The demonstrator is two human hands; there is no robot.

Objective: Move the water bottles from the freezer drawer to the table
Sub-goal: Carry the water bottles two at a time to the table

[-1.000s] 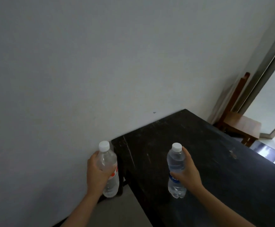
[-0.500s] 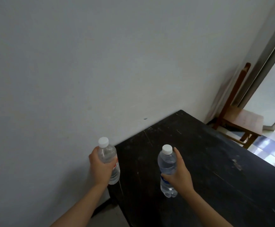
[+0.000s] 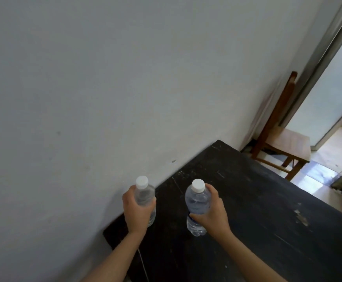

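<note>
the wall [image 3: 105,78] backs the dark counter [image 3: 257,210]; bare top stretches rightward. near its left end, left hand [image 3: 136,212] curls round the left water bottle [image 3: 144,195], right hand [image 3: 213,215] round the right water bottle [image 3: 196,202]; its blue label [image 3: 190,216] unreadable.

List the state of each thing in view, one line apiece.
Left clear plastic water bottle: upright, white cap on, held over the table's wall-side end; contact with the table unclear.
Right clear plastic water bottle with blue label: upright, white cap on, held over the table.
Left hand: grips the left bottle.
Right hand: grips the right bottle.
Black wooden table: scuffed.
Brown wooden chair: upright by the wall.
</note>
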